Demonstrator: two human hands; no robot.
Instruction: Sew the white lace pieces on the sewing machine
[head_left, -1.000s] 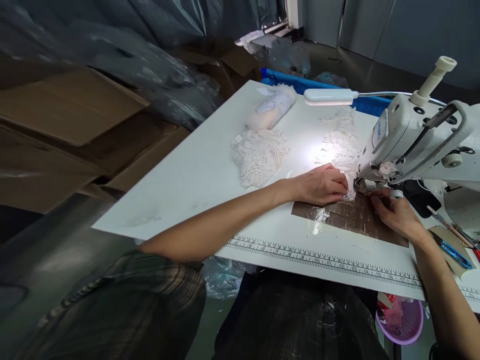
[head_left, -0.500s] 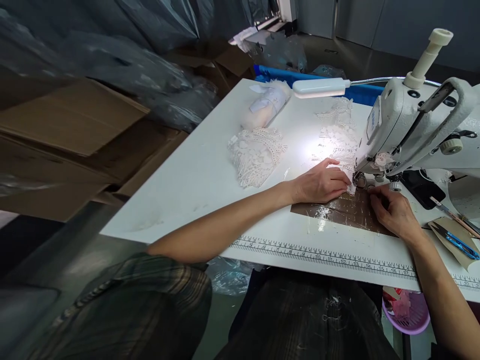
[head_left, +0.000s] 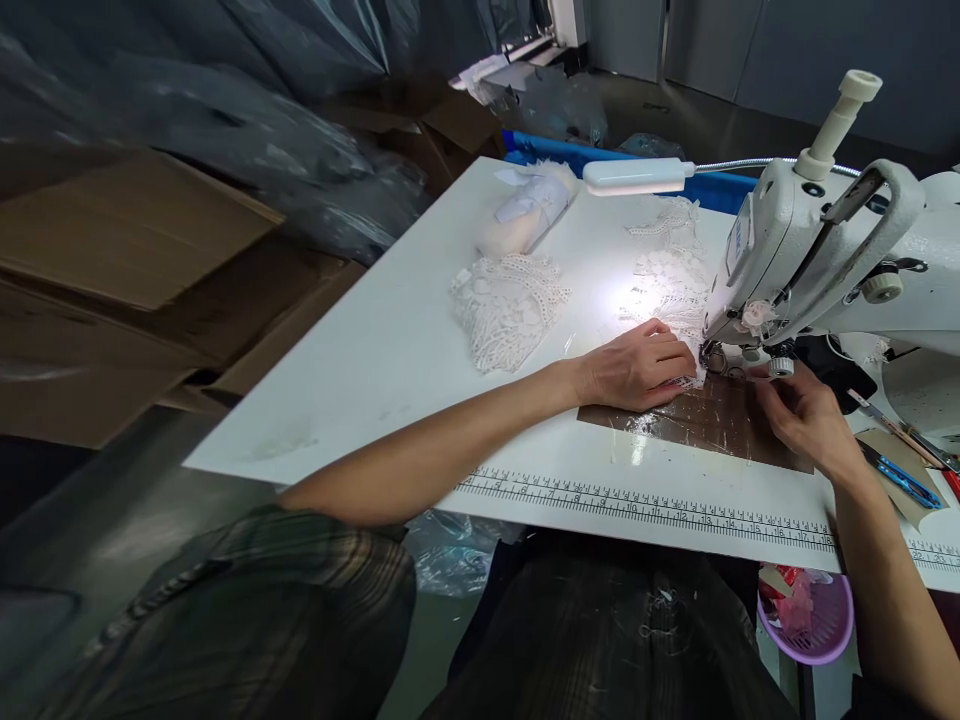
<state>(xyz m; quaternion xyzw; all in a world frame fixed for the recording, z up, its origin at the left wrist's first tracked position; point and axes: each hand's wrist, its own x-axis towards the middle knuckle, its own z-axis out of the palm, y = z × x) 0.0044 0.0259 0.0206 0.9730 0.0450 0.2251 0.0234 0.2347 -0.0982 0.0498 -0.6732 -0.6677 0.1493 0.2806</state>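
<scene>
My left hand (head_left: 637, 368) is closed on the near end of a strip of white lace (head_left: 667, 285), just left of the needle area of a white sewing machine (head_left: 757, 250). The lace runs away from me in a crumpled pile under the lamp light. To the right of the needle, my right hand (head_left: 810, 418) is closed, thumb and fingers together beside the presser foot. Its fingertips are partly behind a machine knob, so what they pinch is not clear. Beneath both hands lies a shiny brown sheet (head_left: 697, 425) on the white table (head_left: 360, 380).
A second lace pile (head_left: 510, 310) and a wrapped pale bundle (head_left: 529, 208) lie at left. A lamp (head_left: 637, 176) hangs over the table. Blue thread snips (head_left: 904, 478) and a dark phone-like object (head_left: 832, 365) are at right. A purple basket (head_left: 817, 655) stands below the table edge.
My right hand has shifted slightly right relative to the brown sheet and the machine. My left hand stays on the lace near the needle. The whole view has shifted a little.
</scene>
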